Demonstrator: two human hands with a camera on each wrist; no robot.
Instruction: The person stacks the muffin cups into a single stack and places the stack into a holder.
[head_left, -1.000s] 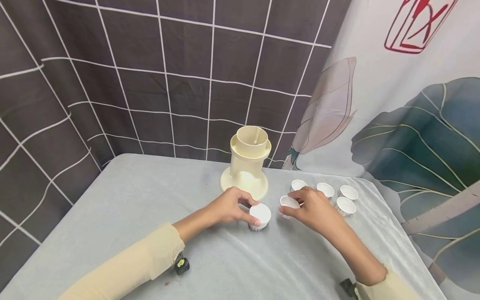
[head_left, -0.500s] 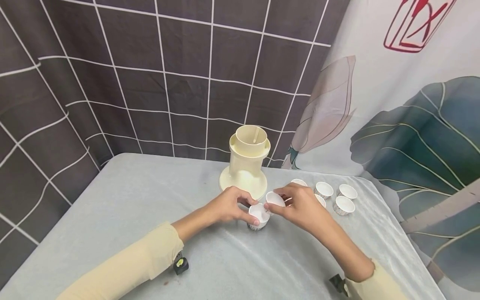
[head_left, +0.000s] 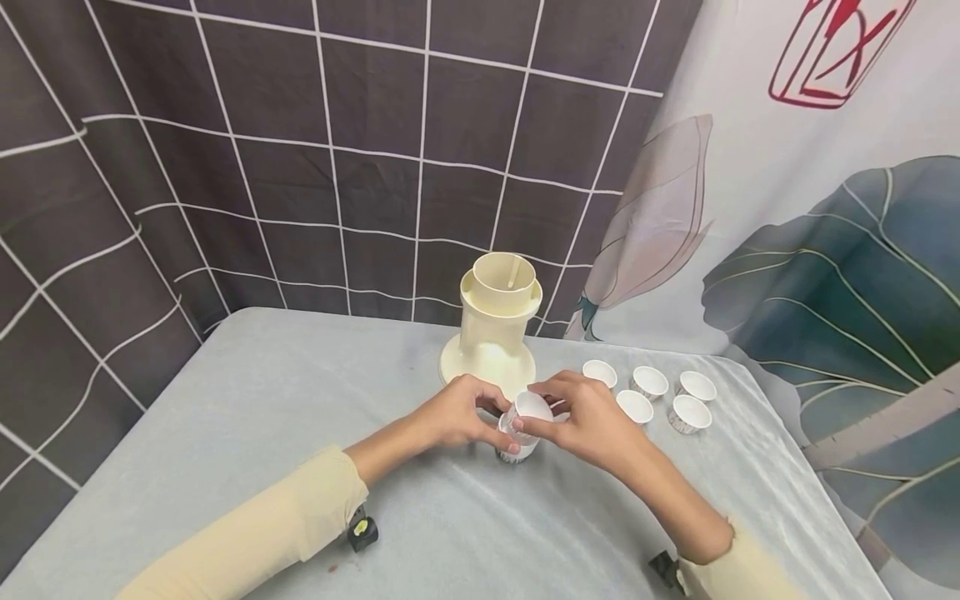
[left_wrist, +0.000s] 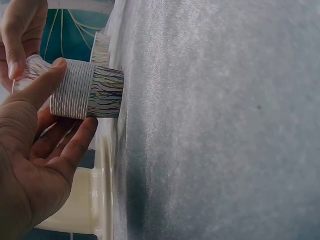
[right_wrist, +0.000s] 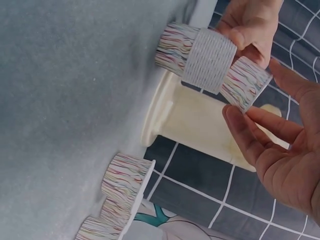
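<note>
A stack of nested paper baking cups [left_wrist: 72, 90], its white rims close together above a patterned bottom cup, stands upright on the cloth. My left hand [head_left: 457, 410] holds it between thumb and fingers. With thumb and fingertips, my right hand [head_left: 596, 421] pinches a single paper baking cup [right_wrist: 245, 82], white with coloured wavy lines. That cup is tilted, and its base is at the mouth of the stack. Whether it touches inside is hidden.
Several more paper baking cups [head_left: 650, 381] stand mouth up at the right. Just behind my hands is a cream plastic cylinder on a round base [head_left: 491, 333]. A grey cloth [head_left: 300, 375] covers the table, with a dark grid curtain [head_left: 375, 183] behind.
My right hand has lifted a baking cup from the right-hand group and carried it left to the top of the stack. My left hand has stayed on the stack.
</note>
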